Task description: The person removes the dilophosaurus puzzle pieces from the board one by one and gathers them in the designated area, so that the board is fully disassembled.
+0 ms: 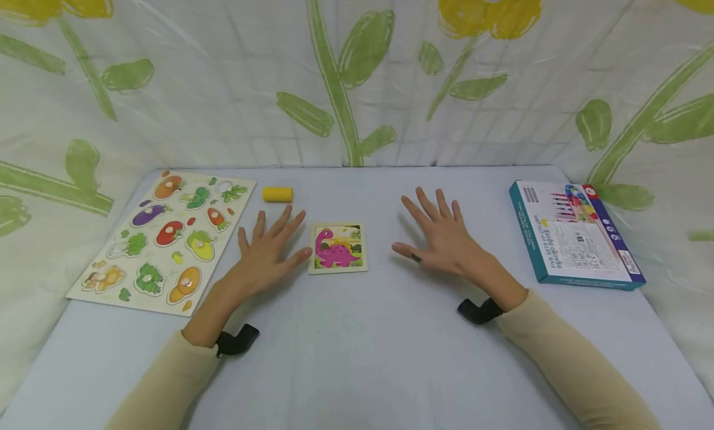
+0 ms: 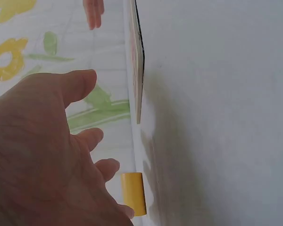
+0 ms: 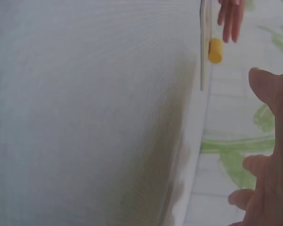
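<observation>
A small square dinosaur puzzle [image 1: 338, 249] lies on the table between the two hands, showing a pink dinosaur in a pale frame. My left hand [image 1: 266, 256] hovers just left of it, fingers spread, the thumb tip by the puzzle's left edge. Beyond the left fingertips lies a yellow cylinder [image 1: 277, 194], seen also in the left wrist view as a yellow block [image 2: 133, 194]. To the right of the puzzle, my right hand [image 1: 445, 239] is held with its fingers spread and nothing in them. Shadows fall on the cloth beneath both hands.
A vegetable peg puzzle board [image 1: 178, 225] lies at the left, partly behind the left wrist. At the right lies a flat teal-edged box [image 1: 577, 235] with a printed label. A white curtain with painted flowers [image 1: 234, 95] stands along the table's back edge.
</observation>
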The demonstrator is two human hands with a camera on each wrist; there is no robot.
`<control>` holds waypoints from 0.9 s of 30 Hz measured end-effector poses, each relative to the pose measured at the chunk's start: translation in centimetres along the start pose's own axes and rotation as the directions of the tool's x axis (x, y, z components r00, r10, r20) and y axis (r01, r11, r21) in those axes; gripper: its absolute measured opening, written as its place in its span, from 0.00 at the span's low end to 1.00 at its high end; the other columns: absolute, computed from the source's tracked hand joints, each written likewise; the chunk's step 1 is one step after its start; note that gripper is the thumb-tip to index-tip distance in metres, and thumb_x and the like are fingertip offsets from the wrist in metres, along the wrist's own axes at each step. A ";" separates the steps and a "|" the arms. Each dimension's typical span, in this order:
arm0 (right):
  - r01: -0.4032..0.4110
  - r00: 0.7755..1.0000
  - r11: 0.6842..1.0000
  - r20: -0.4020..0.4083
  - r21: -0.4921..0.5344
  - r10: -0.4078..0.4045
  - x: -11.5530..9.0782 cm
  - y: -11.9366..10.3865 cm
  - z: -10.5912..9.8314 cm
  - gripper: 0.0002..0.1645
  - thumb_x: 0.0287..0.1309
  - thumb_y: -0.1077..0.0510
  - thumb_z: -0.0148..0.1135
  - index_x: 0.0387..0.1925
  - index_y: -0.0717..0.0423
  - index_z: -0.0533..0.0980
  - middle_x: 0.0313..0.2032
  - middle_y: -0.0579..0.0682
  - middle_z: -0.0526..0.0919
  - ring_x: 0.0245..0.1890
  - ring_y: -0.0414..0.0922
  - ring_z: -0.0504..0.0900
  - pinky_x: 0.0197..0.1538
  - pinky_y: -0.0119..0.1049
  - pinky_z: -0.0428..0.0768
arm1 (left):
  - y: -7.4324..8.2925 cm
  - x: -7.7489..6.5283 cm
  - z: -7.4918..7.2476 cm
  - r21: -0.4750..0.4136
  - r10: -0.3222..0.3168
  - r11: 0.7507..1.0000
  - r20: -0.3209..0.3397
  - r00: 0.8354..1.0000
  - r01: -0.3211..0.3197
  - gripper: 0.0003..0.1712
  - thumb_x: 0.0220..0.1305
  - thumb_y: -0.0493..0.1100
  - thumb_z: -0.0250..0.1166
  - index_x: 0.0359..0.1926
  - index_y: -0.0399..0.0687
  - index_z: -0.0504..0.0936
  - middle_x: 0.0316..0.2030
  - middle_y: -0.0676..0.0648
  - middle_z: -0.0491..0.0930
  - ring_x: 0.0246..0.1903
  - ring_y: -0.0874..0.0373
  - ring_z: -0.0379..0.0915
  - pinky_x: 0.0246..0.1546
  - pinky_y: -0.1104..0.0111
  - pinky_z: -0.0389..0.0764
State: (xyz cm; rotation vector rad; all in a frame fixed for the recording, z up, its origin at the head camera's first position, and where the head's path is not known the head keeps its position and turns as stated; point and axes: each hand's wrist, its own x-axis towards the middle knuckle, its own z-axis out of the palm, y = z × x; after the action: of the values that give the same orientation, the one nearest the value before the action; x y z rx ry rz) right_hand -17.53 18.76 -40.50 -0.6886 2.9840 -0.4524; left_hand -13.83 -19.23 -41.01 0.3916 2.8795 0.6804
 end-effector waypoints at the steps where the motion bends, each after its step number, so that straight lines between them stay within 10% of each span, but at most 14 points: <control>1: 0.000 1.000 1.000 0.001 0.001 0.000 0.0 -0.1 0.0 0.60 0.65 0.22 0.58 0.87 0.37 0.45 0.87 0.55 0.40 0.85 0.71 0.35 0.80 0.76 0.37 | 0.0 0.0 0.0 -0.008 0.006 1.000 0.005 1.000 -0.006 0.48 0.76 0.69 0.54 0.86 0.66 0.47 0.88 0.48 0.38 0.83 0.24 0.19 0.70 0.19 0.22; 27: 0.040 0.999 0.998 0.032 0.048 -0.042 1.2 -2.3 0.8 0.57 0.67 0.24 0.58 0.86 0.38 0.47 0.87 0.55 0.44 0.85 0.71 0.40 0.82 0.73 0.44 | 0.0 0.5 1.3 -0.031 0.036 0.999 0.084 0.996 -0.034 0.51 0.72 0.73 0.57 0.86 0.63 0.50 0.87 0.47 0.39 0.84 0.31 0.17 0.70 0.21 0.18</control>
State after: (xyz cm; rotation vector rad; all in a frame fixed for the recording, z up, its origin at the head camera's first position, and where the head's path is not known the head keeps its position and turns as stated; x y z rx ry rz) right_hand -17.55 16.03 -40.52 -0.7469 2.9234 -0.5066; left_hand -14.07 -18.52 -42.22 0.4568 2.7861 0.6932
